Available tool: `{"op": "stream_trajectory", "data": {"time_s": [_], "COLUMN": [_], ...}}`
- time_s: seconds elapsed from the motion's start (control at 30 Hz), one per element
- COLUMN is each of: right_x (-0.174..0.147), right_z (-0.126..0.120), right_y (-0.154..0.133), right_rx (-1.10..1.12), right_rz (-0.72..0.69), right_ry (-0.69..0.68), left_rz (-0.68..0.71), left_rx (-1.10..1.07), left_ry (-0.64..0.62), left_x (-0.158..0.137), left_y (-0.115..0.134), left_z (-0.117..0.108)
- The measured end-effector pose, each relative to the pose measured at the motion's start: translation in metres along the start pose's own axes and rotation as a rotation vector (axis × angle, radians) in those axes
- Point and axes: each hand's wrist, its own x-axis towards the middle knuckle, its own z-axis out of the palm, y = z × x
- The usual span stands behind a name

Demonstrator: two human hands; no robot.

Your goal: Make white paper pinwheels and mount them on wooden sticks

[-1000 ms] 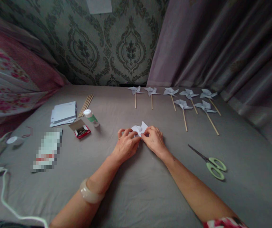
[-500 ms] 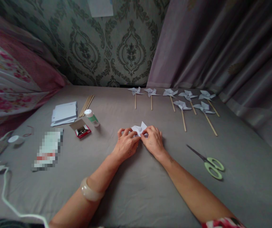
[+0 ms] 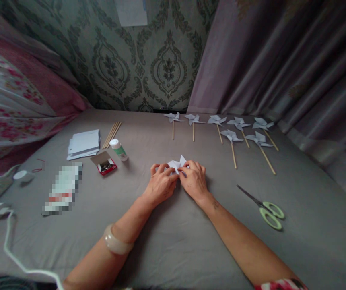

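Head view. Left hand (image 3: pixel 162 181) and right hand (image 3: pixel 193 180) close together, low over the grey cloth (image 3: pixel 173 253). Between their fingertips, a small piece of folded paper (image 3: pixel 175 165), white, points showing beyond the fingers. Left: fingers curled over, gripping its left part. Right: thumb and forefinger pinching near its middle, other fingers bent. Whatever lies under the fingertips is hidden; cannot tell whether a pin is in there.

Done, by the look of it: seven paper pinwheels (image 3: pixel 231 136), each with its wooden stick, laid beyond the right hand. Five in a far row, running from straight ahead of the hands out to the right; two nearer, ahead and right.

Piece in hand: points shaped like those finished heads, so cutting is probably behind it. No stick visible on it. Judged part-made: gathering the points at the centre seems the step in hand, fixing to a stick not yet done.

Left over: a few loose wooden sticks (image 3: pixel 112 135), ahead and left of the left hand. Paper stack (image 3: pixel 84 143) farther left, just beside them; enough, I judge, for more. Nearer the left hand, an open red box (image 3: pixel 107 165) with small shiny bits inside, and a white-capped bottle (image 3: pixel 119 151) standing just beyond it. Scissors (image 3: pixel 271 215) lie right of the right hand, untouched, tips towards it.
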Motion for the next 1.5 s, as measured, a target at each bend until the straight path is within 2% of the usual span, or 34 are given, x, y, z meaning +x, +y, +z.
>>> {"op": "stream_trajectory", "data": {"time_s": [0.57,0.67,0.77,0.87,1.23,1.5], "right_x": [0.004,0.004,0.003,0.0,-0.005,-0.005], "right_z": [-0.006,-0.002,0.0,-0.001,-0.006,-0.005], "right_y": [0.001,0.006,0.012,0.015,0.005,0.004], "right_rx": [-0.076,0.02,0.123,0.119,0.001,-0.042], "right_rz": [-0.12,-0.053,0.043,0.062,-0.089,-0.118], "right_ry": [-0.081,-0.038,0.076,0.165,0.039,0.01], "left_rz": [0.013,0.011,0.004,0.007,0.01,0.003], "left_rx": [0.065,0.07,0.063,0.081,0.125,0.065], "left_ry": [0.038,0.025,0.018,0.013,0.029,0.037], "left_x": [-0.002,-0.002,-0.002,-0.002,-0.005,-0.005], "left_y": [0.005,0.006,0.007,0.007,0.006,0.006], "left_z": [0.0,-0.001,-0.002,-0.001,0.002,0.002]}}
